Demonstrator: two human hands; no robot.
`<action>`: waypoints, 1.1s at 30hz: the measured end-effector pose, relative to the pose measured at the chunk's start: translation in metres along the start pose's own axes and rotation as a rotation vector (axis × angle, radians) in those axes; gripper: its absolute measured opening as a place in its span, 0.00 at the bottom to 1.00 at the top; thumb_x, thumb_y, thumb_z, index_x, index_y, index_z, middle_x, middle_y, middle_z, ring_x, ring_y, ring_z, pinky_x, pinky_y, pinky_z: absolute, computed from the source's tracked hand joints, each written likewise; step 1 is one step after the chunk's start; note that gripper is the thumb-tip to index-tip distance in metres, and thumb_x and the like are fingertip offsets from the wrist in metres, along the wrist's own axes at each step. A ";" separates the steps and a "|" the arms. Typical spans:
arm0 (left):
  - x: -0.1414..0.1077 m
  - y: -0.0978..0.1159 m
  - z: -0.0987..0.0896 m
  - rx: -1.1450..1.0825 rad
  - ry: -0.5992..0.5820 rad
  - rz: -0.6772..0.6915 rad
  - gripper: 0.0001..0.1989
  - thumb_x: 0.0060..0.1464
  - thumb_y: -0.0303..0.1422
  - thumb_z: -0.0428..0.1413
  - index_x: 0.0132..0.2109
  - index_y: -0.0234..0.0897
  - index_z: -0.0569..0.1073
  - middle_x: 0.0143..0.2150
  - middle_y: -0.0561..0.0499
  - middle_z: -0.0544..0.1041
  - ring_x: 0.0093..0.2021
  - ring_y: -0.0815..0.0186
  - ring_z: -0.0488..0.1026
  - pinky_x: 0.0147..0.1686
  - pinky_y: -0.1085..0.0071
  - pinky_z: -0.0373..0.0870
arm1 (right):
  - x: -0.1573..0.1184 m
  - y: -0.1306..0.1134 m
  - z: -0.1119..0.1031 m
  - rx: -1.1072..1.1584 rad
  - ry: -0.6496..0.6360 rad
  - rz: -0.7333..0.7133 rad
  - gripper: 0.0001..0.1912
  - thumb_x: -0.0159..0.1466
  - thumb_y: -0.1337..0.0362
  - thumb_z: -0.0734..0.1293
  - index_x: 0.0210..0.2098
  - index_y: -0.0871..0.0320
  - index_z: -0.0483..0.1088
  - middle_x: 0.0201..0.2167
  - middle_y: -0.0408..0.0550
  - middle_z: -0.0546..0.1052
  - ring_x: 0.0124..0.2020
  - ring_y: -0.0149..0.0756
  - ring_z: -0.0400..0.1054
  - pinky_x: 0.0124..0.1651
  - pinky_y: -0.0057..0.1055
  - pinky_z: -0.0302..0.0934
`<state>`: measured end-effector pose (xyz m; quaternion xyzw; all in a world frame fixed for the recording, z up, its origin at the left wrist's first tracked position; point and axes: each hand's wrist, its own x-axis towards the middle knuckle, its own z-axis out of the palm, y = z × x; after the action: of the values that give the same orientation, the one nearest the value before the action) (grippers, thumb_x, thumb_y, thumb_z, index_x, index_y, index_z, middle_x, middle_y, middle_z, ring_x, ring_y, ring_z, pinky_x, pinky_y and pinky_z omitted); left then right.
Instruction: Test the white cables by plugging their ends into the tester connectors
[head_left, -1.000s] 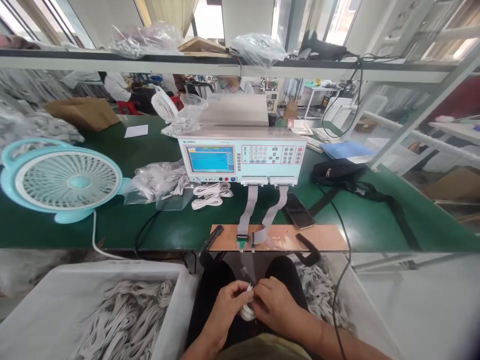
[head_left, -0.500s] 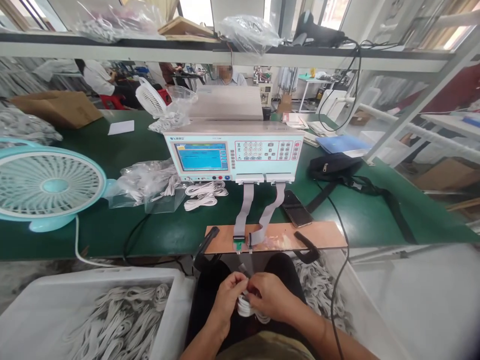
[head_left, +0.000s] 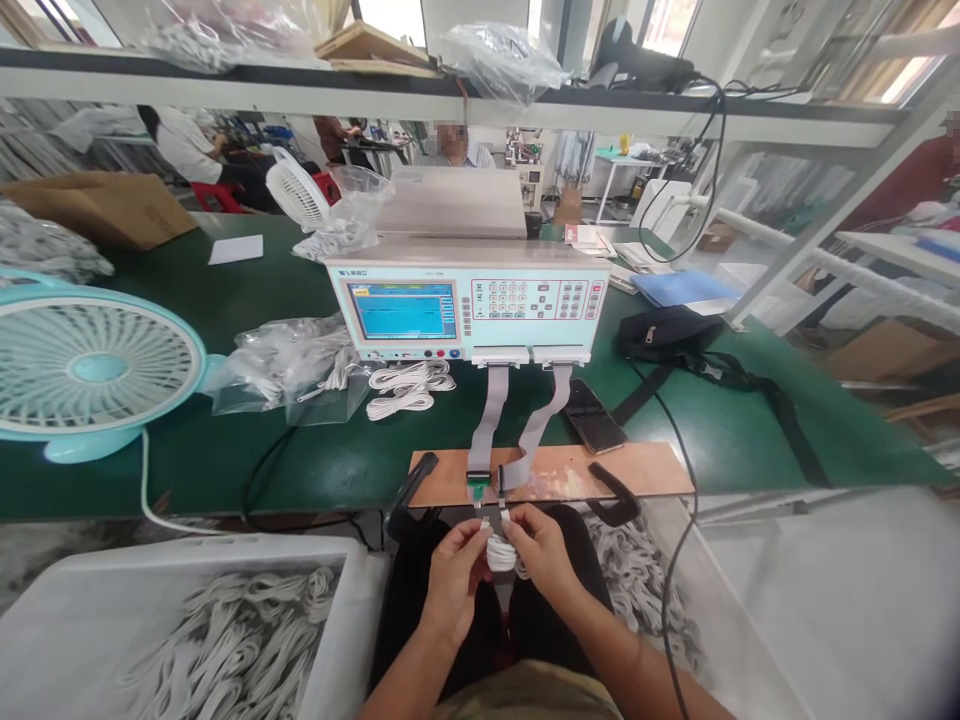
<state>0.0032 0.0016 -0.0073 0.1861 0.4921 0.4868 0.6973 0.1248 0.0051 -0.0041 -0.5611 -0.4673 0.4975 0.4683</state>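
Observation:
A coiled white cable (head_left: pixel 500 554) hangs between my two hands, just below the front edge of a copper-coloured board (head_left: pixel 630 468). My left hand (head_left: pixel 456 572) pinches one plug end of the cable, held a little below the small green circuit board (head_left: pixel 478 491). The other plug end is in the fingers of my right hand (head_left: pixel 543 552), close to the dark connector (head_left: pixel 502 480) of the right ribbon cable. Whether that plug touches the connector I cannot tell. Two grey ribbon cables (head_left: pixel 490 415) run up to a test instrument (head_left: pixel 536 342) with a lit blue screen.
White bins with coiled cables (head_left: pixel 247 640) stand left and right of my legs. On the green table are a blue fan (head_left: pixel 97 368), bagged cables (head_left: pixel 281 370), loose white cables (head_left: pixel 411 388), a phone (head_left: pixel 594 415) and a black bag (head_left: pixel 667 332). Black clamps (head_left: pixel 615 495) hold the board.
Both hands have moved up and forward from my lap to the board's front edge, bringing the coiled cable along. They are slightly farther apart, each at a plug end.

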 end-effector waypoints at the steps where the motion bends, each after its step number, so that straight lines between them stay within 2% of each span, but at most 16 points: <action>1: 0.002 0.000 -0.001 -0.001 -0.001 -0.012 0.14 0.36 0.35 0.64 0.33 0.33 0.73 0.22 0.56 0.73 0.18 0.76 0.65 0.15 0.81 0.59 | 0.001 0.000 0.002 0.025 0.001 0.013 0.08 0.56 0.60 0.64 0.25 0.59 0.66 0.21 0.40 0.69 0.23 0.29 0.61 0.28 0.26 0.58; 4: 0.006 0.002 -0.006 0.010 -0.031 -0.038 0.14 0.38 0.34 0.64 0.33 0.32 0.74 0.22 0.55 0.73 0.18 0.76 0.65 0.15 0.81 0.59 | 0.001 0.000 0.005 0.073 0.016 0.028 0.09 0.55 0.59 0.65 0.24 0.59 0.66 0.20 0.40 0.69 0.22 0.28 0.61 0.27 0.26 0.58; 8: 0.008 0.005 -0.012 0.104 -0.108 -0.009 0.12 0.42 0.36 0.61 0.32 0.31 0.74 0.21 0.55 0.71 0.18 0.77 0.63 0.15 0.81 0.59 | 0.001 0.000 0.008 0.126 0.031 0.035 0.10 0.54 0.58 0.65 0.23 0.59 0.66 0.18 0.39 0.68 0.20 0.27 0.59 0.26 0.25 0.56; 15: 0.017 0.009 -0.023 0.469 -0.203 0.134 0.14 0.48 0.41 0.55 0.24 0.33 0.68 0.17 0.58 0.65 0.17 0.74 0.60 0.17 0.79 0.58 | 0.001 -0.001 0.011 0.154 0.056 0.061 0.12 0.53 0.57 0.66 0.22 0.59 0.65 0.17 0.38 0.66 0.19 0.27 0.57 0.25 0.25 0.53; 19: 0.020 0.015 -0.026 0.620 -0.268 0.235 0.15 0.52 0.40 0.51 0.24 0.34 0.67 0.18 0.57 0.64 0.19 0.73 0.60 0.19 0.78 0.57 | 0.003 -0.002 0.012 0.229 0.066 0.106 0.13 0.50 0.56 0.68 0.20 0.59 0.66 0.16 0.38 0.66 0.18 0.26 0.56 0.24 0.25 0.52; 25: 0.023 0.018 -0.024 0.597 -0.205 0.286 0.14 0.52 0.38 0.50 0.24 0.34 0.66 0.20 0.57 0.63 0.23 0.73 0.59 0.24 0.77 0.56 | 0.006 -0.003 0.018 0.466 0.081 0.264 0.12 0.47 0.58 0.71 0.21 0.60 0.67 0.15 0.39 0.67 0.17 0.26 0.56 0.24 0.26 0.52; 33: 0.028 0.011 -0.021 0.599 -0.122 0.346 0.14 0.51 0.36 0.51 0.22 0.33 0.68 0.19 0.57 0.62 0.23 0.73 0.57 0.24 0.77 0.54 | 0.006 0.000 0.015 0.442 0.057 0.254 0.12 0.47 0.57 0.71 0.22 0.61 0.69 0.16 0.39 0.68 0.18 0.26 0.57 0.25 0.26 0.53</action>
<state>-0.0190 0.0261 -0.0231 0.4918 0.5318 0.4198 0.5469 0.1100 0.0119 -0.0061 -0.5132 -0.2596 0.6264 0.5262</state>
